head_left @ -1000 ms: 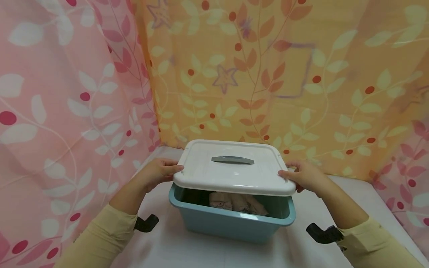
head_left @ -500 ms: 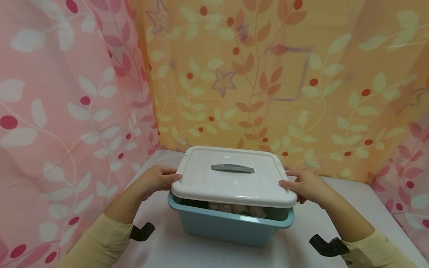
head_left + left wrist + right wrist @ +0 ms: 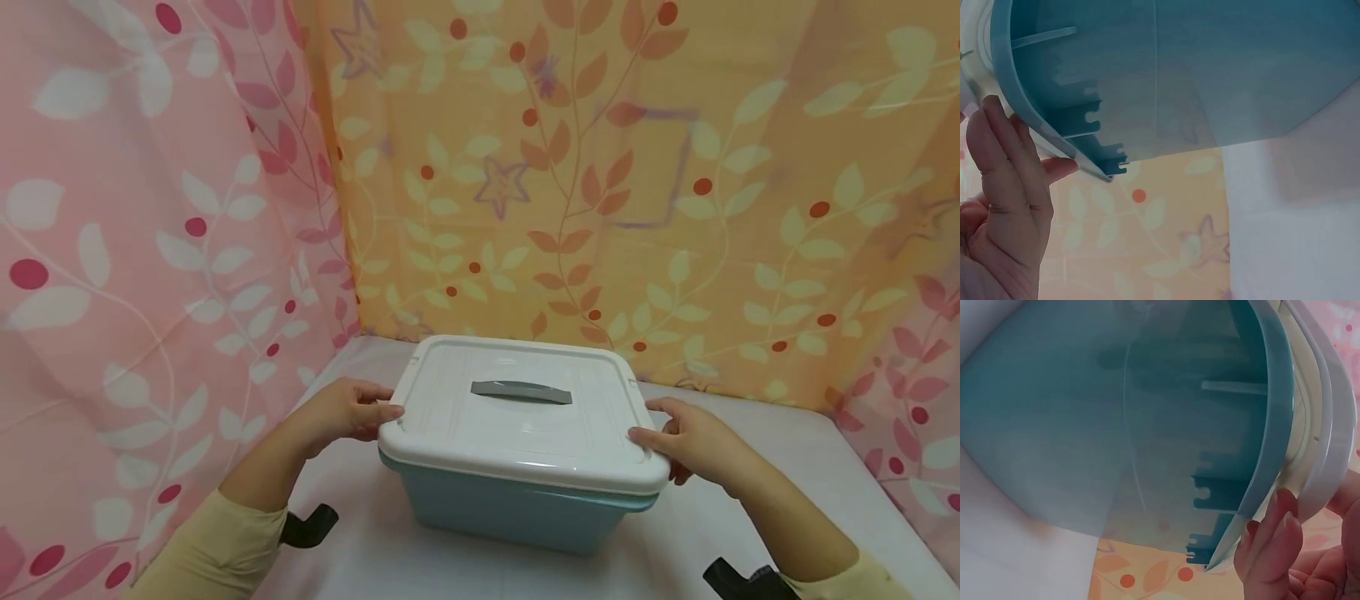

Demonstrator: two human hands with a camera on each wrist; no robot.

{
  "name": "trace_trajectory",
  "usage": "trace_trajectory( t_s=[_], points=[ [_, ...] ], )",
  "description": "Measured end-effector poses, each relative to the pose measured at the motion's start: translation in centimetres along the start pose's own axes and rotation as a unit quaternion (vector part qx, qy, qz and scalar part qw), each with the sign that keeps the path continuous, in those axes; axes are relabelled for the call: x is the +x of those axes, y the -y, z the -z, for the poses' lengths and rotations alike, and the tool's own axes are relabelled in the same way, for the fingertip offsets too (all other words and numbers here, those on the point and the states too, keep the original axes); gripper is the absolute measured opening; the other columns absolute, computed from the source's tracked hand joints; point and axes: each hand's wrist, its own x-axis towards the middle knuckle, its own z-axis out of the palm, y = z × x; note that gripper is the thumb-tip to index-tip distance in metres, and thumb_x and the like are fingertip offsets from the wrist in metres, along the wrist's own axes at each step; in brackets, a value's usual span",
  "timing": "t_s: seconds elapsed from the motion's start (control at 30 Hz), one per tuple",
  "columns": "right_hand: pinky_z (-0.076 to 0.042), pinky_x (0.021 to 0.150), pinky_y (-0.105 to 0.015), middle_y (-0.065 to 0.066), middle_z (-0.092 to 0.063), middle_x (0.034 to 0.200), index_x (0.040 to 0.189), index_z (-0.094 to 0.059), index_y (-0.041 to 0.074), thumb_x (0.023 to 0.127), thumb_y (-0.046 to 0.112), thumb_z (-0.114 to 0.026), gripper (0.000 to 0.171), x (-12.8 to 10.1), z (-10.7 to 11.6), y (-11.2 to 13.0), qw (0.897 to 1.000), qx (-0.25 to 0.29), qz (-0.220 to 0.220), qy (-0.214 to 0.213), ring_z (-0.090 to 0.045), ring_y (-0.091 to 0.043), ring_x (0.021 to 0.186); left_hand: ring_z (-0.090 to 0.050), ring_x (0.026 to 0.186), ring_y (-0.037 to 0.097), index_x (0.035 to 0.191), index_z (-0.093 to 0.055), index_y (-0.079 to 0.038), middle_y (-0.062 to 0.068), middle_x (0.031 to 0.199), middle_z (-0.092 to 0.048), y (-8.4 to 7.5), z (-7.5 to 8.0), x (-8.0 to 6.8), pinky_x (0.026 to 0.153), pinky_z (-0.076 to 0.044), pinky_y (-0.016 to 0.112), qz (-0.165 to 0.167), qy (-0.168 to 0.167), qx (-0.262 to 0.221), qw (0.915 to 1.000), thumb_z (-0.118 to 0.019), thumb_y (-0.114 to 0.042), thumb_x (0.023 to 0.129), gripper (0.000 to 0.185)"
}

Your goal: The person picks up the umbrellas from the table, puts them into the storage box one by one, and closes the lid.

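Note:
A white lid (image 3: 517, 446) with a grey handle (image 3: 521, 392) lies over the top of a blue plastic storage box (image 3: 517, 512). My left hand (image 3: 348, 414) grips the lid's left edge, thumb on top and fingers below. At the opposite edge my right hand (image 3: 693, 442) holds the lid the same way. In the left wrist view, fingers (image 3: 1007, 156) reach under the lid beside the box rim. A narrow gap between lid and rim shows in the right wrist view, where fingertips (image 3: 1279, 531) sit under the lid. The box's contents are hidden.
The box stands on a white-covered table (image 3: 757, 433). A pink floral curtain (image 3: 135, 333) hangs at the left, and a yellow one (image 3: 465, 167) behind. Black wrist mounts (image 3: 309, 527) stick out from both sleeves.
Both hands have lowered the lid towards me and down onto the box. The folded cloth seen inside earlier is now covered.

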Motion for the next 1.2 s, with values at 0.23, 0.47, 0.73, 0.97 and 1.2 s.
trace_trajectory(
  t_s=[0.23,0.47,0.73,0.97,1.2],
  points=[
    [-0.05,0.051,-0.035,-0.007,-0.058,0.07,0.137,-0.029,-0.003,0.077,0.045,-0.069,0.086,-0.5,-0.6,-0.1,1.0,0.015,-0.003,0.003,-0.058,-0.023,0.052,-0.059,0.07,0.021,0.124,-0.056,-0.003,0.006,0.09,-0.065,0.2,0.1,-0.4,0.072,-0.052,0.037,0.006,-0.009,0.026,0.9996,-0.071,-0.04,0.077,0.062],
    [-0.051,0.051,-0.035,-0.008,-0.057,0.07,0.138,-0.028,-0.003,0.077,0.044,-0.07,0.088,-0.8,-1.1,-0.5,1.0,0.019,-0.008,0.005,-0.058,-0.023,0.052,-0.059,0.067,0.021,0.126,-0.054,-0.003,0.007,0.072,-0.06,0.8,0.0,-0.7,0.067,-0.052,0.035,0.0,-0.001,0.035,0.9994,-0.072,-0.039,0.076,0.064],
    [-0.052,0.053,-0.035,-0.009,-0.057,0.072,0.14,-0.026,0.002,0.077,0.043,-0.07,0.087,-0.9,-1.6,-0.8,0.999,0.047,-0.013,0.003,-0.059,-0.024,0.052,-0.059,0.068,0.021,0.125,-0.055,-0.005,0.008,0.073,-0.057,1.1,-0.2,-0.7,0.066,-0.052,0.035,0.002,0.003,0.034,0.9994,-0.072,-0.036,0.077,0.06],
    [-0.052,0.053,-0.038,-0.012,-0.056,0.08,0.14,-0.027,0.01,0.084,0.043,-0.062,0.074,-0.7,-1.6,-1.8,0.996,0.086,-0.002,0.012,-0.059,-0.027,0.055,-0.061,0.069,0.023,0.128,-0.051,-0.006,0.009,0.077,-0.059,1.2,-0.2,-0.6,0.067,-0.053,0.036,0.002,0.009,0.044,0.999,-0.071,-0.038,0.078,0.063],
    [-0.052,0.055,-0.039,-0.013,-0.054,0.091,0.138,-0.032,0.004,0.09,0.038,-0.055,0.062,-0.3,-1.5,-2.7,0.993,0.119,0.018,0.018,-0.059,-0.026,0.059,-0.063,0.073,0.022,0.127,-0.052,-0.007,0.01,0.083,-0.06,1.7,0.1,-0.2,0.071,-0.053,0.038,0.012,0.009,0.029,0.9995,-0.068,-0.04,0.08,0.06]
  ],
)
